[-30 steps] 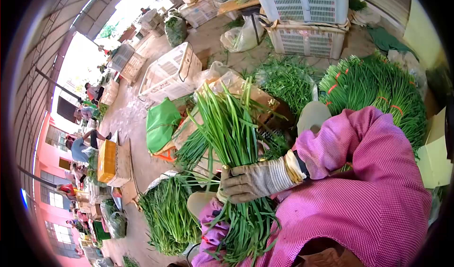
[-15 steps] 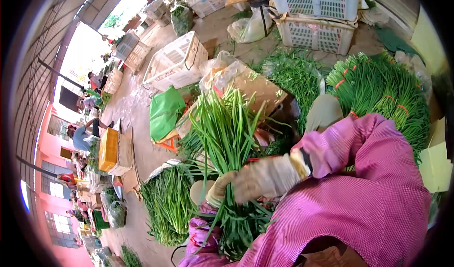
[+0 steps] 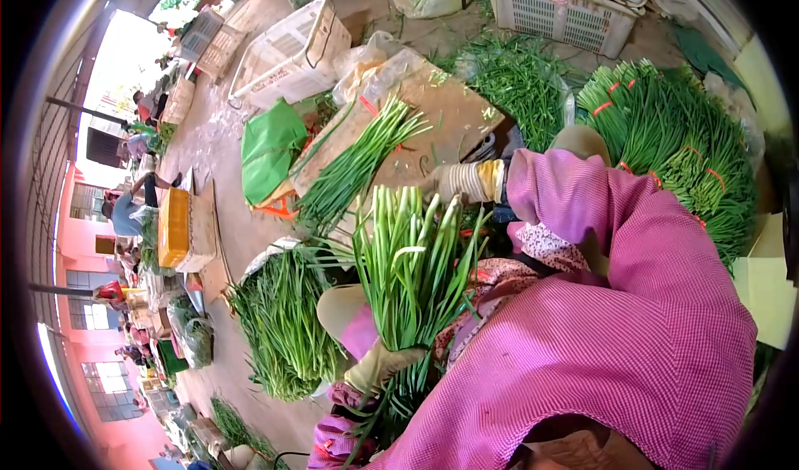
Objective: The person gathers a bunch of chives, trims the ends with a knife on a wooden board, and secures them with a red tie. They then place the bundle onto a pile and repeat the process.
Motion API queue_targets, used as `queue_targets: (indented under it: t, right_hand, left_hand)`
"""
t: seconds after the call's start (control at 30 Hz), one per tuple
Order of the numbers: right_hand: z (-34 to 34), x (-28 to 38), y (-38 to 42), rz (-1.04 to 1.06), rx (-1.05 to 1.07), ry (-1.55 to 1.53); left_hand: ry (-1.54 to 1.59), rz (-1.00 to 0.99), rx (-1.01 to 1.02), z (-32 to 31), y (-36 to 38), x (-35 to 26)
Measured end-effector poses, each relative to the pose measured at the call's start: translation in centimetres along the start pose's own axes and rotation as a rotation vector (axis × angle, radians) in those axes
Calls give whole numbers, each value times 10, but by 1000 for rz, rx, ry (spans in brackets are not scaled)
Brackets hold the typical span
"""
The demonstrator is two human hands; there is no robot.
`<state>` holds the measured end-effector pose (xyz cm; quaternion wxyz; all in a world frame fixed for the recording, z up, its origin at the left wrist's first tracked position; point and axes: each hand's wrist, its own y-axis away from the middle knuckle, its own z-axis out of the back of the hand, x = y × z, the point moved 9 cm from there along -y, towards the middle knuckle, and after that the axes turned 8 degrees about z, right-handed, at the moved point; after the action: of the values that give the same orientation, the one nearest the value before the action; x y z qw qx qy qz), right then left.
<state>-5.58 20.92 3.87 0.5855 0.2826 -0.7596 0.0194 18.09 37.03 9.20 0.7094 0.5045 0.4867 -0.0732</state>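
Observation:
My left hand (image 3: 381,367), in a pale work glove, is wrapped round a bunch of long green stalks (image 3: 408,279) with their pale cut ends up. Beyond the top of that bunch is my gloved right hand (image 3: 454,182), near the lower edge of a brown board (image 3: 445,129); its fingertips are partly hidden, so its grip is unclear. On the board lies a smaller bunch of green stalks (image 3: 362,158) beside a red band (image 3: 369,106). Loose leafy greens (image 3: 287,320) are heaped left of my knee.
Tied green bundles (image 3: 666,129) are piled at the right. A white crate (image 3: 291,54), a green bag (image 3: 270,150) and loose greens (image 3: 520,87) surround the board. Stacked crates (image 3: 566,17) stand behind. Several people sit far left, near a yellow box (image 3: 173,229).
My right hand has left the held bunch and moved up toward the board. The held stalks sit lower, uncovering the bunch on the board. The head view has shifted.

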Motion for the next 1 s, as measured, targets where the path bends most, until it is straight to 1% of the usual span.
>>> queue_targets:
  t: [0.03,0.07,0.1,0.13,0.17,0.23,0.27,0.3,0.33,0.37,0.4,0.43,0.47,0.5,0.53,0.57,0.63,0.67,0.7,0.73,0.77,0.8,0.83,0.87,0.9,0.93,0.97,1.0]
  right_hand:
    - [29,-26,-37,245,135,486]
    - [52,6,-23,306,-30,502]
    - [73,40,-5,363,-196,518]
    - [93,51,11,342,-329,263]
    - [111,63,29,354,-468,2]
    - [80,85,65,234,-417,123]
    - [48,99,79,182,-303,339]
    - [18,101,87,131,-184,553]
    - [-2,94,84,510,-82,772]
    - [-23,87,92,695,-152,1134]
    - [-49,84,98,513,-19,1319]
    - [-66,83,105,324,119,1491]
    - [-66,67,98,446,74,1544]
    - [-65,51,90,570,26,1592]
    - [-61,52,87,551,-28,1641]
    - [-54,55,84,555,-25,1643]
    - [-11,78,84,487,-353,1826]
    - [13,100,94,490,-535,1702]
    - [35,124,107,491,-709,1572]
    - [40,137,112,619,-705,1318]
    - [32,146,112,614,-704,1318]
    - [11,135,95,474,-428,1265]
    - [-11,116,86,336,-157,1195]
    - [-38,110,91,482,-80,1345]
    - [-61,106,92,331,-11,1498]
    - [-76,99,90,365,49,1585]
    - [-85,87,85,400,112,1670]
    - [-78,82,81,471,-10,1646]
  left_hand:
    - [120,69,37,-3,2,17]
    - [131,77,38,-7,5,25]
    - [205,77,0,-7,8,31]
    - [280,75,-40,-6,10,35]
    - [290,80,-42,-8,9,37]
    - [117,56,-34,-12,5,33]
    - [176,113,-32,-8,3,56]
    - [179,117,-26,-8,1,62]
    - [264,182,-44,-5,-2,72]
    - [192,139,-56,-9,-5,55]
    - [121,97,-72,-13,-8,38]
    - [123,99,-72,-13,-9,38]
    - [133,172,-72,-12,-8,44]
    - [182,185,-62,-13,-7,48]
    - [232,198,-53,-15,-6,49]
    - [234,196,-57,-16,-6,48]
    - [34,216,-174,-10,0,41]
    - [-174,405,-322,0,13,42]
    - [-168,404,-323,-2,15,40]
    - [-186,371,-342,-3,14,35]
    - [-208,340,-354,-3,13,31]
    - [-116,220,-284,-6,8,36]
    - [-118,223,-276,-9,7,28]
    - [-122,309,-284,-12,5,20]
    - [-144,263,-303,-9,3,29]
    - [-168,218,-321,-6,1,39]
    - [-167,222,-321,-6,-2,50]
    - [-137,153,-355,-4,-4,51]
